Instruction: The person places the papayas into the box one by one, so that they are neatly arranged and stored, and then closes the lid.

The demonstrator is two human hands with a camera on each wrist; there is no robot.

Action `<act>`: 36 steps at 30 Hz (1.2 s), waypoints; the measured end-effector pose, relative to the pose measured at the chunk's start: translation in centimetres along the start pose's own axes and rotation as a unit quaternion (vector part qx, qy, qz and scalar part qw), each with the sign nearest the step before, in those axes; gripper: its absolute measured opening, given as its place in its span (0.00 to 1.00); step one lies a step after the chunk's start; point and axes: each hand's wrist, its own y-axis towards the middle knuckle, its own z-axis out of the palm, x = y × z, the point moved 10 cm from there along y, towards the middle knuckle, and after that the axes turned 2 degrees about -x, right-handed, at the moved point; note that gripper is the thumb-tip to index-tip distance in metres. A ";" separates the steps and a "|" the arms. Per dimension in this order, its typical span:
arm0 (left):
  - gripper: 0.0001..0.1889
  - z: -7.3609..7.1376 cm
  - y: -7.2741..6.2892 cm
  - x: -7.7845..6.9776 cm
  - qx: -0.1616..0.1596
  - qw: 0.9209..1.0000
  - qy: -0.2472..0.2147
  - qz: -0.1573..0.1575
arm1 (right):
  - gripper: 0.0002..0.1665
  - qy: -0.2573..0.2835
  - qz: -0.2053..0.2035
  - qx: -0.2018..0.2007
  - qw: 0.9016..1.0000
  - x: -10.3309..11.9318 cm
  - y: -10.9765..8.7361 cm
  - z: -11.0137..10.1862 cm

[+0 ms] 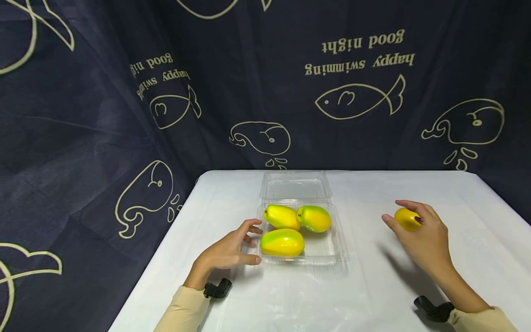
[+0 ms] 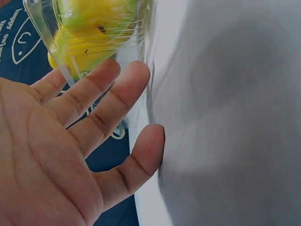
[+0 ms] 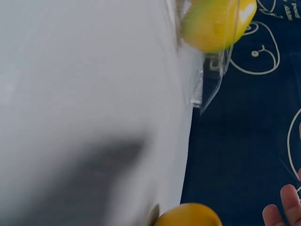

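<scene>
A clear plastic clamshell box [image 1: 325,249] stands on the table with its lid [image 1: 296,186] folded back. Three oblong, papaya-like yellow-green fruits [image 1: 282,242] lie inside, two behind and one in front. At the box's left side is my left hand [image 1: 226,246], fingers spread and nothing held; whether its fingertips touch the wall I cannot tell. My right hand [image 1: 427,237] hovers over the right part of the table, thumb and fingers apart around a single yellow fruit [image 1: 406,219]. A gap between that fruit [image 3: 189,216] and the fingers [image 3: 290,202] shows in the right wrist view.
A white cloth covers the table [image 1: 307,304]. Behind it and to the left hangs a dark blue curtain [image 1: 265,83] printed with fish and whales. Each wrist wears a black camera mount [image 1: 217,289].
</scene>
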 end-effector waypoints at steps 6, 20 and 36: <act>0.49 -0.4 -0.2 0.0 -0.006 1.000 0.001 -0.005 | 0.31 -0.003 0.016 -0.003 1.000 -1.2 0.3 -0.3; 0.49 -0.2 -0.4 0.0 -0.005 1.000 -0.004 -0.003 | 0.36 -0.029 0.054 0.016 0.998 -5.0 0.7 -0.6; 0.49 -0.1 -0.2 -0.1 -0.001 1.000 -0.005 -0.006 | 0.44 -0.077 0.021 0.099 0.992 -7.5 0.9 0.1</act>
